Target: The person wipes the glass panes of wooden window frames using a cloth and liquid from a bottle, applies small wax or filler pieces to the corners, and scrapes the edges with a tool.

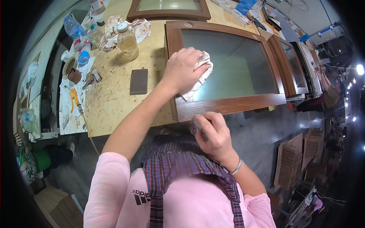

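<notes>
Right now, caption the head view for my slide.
Left hand presses a white cloth on a glazed wooden frame; right hand holds a small tool at its edge.

A pale wooden worktop (114, 95) (scuffed and speckled with marks) carries a brown-framed glass panel (228, 64) that overhangs its near edge. A second framed panel (169, 9) lies at the far side. A dark sanding block (138, 81) rests flat left of the near frame. Further back stand a bottle of yellowish liquid (127, 41) and a crumpled stained cloth (112, 30). At the left edge a white sheet (72, 110) holds small bottles and tools.
</notes>
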A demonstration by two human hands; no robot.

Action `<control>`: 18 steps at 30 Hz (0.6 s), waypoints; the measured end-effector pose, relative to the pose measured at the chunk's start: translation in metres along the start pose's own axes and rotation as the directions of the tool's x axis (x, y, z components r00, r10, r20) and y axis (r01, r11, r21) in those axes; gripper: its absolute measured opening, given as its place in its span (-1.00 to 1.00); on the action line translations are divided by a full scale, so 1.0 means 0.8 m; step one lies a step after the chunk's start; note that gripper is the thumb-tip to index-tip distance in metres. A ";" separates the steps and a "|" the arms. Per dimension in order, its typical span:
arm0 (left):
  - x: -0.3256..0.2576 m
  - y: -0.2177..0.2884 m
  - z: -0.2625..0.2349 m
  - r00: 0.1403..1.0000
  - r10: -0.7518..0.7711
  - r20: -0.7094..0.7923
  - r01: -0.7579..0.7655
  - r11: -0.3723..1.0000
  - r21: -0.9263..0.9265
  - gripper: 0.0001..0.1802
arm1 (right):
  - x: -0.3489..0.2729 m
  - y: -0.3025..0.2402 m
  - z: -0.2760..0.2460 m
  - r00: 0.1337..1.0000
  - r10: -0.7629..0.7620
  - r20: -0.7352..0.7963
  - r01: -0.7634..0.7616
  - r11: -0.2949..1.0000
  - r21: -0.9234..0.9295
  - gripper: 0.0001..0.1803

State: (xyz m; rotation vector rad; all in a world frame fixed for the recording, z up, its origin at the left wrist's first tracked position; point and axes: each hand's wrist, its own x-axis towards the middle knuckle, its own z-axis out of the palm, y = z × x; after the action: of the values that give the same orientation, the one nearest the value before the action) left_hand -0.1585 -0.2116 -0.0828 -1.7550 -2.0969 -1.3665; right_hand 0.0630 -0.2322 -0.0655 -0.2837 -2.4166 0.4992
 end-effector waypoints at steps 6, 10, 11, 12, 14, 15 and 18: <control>0.000 0.001 0.000 1.000 -0.021 0.019 0.020 1.000 0.011 -0.60 | -0.009 0.007 -0.012 0.997 0.075 -0.037 -0.076 0.997 -0.025 -0.50; 0.000 0.001 0.000 0.999 -0.027 0.023 0.027 1.000 0.012 -0.59 | -0.005 0.002 -0.003 0.999 0.047 -0.017 -0.047 0.999 0.023 -0.52; 0.000 0.001 0.001 1.000 -0.024 0.012 0.024 1.000 0.002 -0.60 | -0.007 0.009 -0.009 0.996 0.083 -0.043 -0.084 0.996 -0.024 -0.54; -0.001 0.001 0.000 0.999 -0.035 0.017 0.035 0.999 0.001 -0.60 | -0.010 0.020 -0.018 0.991 0.117 -0.070 -0.121 0.990 -0.065 -0.56; -0.002 0.000 -0.002 0.998 -0.056 0.028 0.056 0.998 0.001 -0.62 | -0.022 0.042 -0.038 0.939 0.303 -0.162 -0.319 0.944 -0.085 -0.62; -0.002 0.000 -0.001 0.999 -0.037 0.012 0.037 0.999 -0.005 -0.64 | -0.030 0.054 -0.050 0.889 0.403 -0.219 -0.427 0.901 -0.073 -0.63; 0.000 0.001 0.000 0.999 -0.040 0.035 0.040 0.999 -0.013 -0.66 | -0.039 0.063 -0.058 0.826 0.481 -0.294 -0.516 0.855 -0.050 -0.65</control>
State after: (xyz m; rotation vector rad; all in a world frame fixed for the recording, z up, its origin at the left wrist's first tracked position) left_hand -0.1577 -0.2116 -0.0825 -1.7634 -2.1567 -1.3735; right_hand 0.1201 -0.1837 -0.0707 -0.9979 -2.0909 0.4916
